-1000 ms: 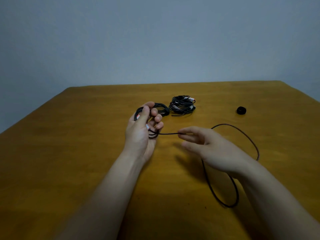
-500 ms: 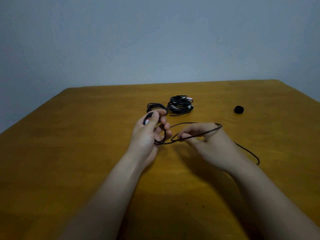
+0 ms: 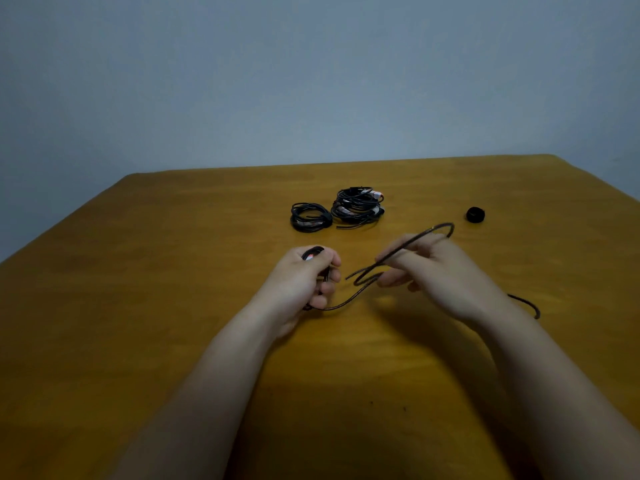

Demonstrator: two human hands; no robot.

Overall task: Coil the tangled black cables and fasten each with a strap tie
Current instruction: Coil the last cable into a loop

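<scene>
Currently in hand: one loose cable (image 3: 349,298), black, held up off the table (image 3: 138,306) between your two hands.
Left hand (image 3: 308,282): fingers curled round a small coil of the loose cable. A red-and-white bit shows at the top of the fist.
Right hand (image 3: 446,275): thumb and fingers closed on the loose cable, which crosses the fingers.
Cable run: from under your left fist one strand sags low, then climbs to your right fingers. A second strand doubles back in a narrow bend, runs up across the right hand and hooks over past it. The tail comes out behind your right wrist and lies on the wood.
Coiled bundles: two, side by side beyond your hands. The small bundle (image 3: 310,218) is on the left, the big bundle (image 3: 356,207) just beside it on the right. Whether they touch, you cannot tell, nor how many cables the big one holds.
Black ring (image 3: 475,214): one, alone, right of the bundles and well apart from them.
Edges: far edge runs straight against the grey wall (image 3: 311,81). The left and right edges slant outward toward you.
Room: a broad stretch of wood lies between your left hand and the left edge. More lies near you, between your forearms.
</scene>
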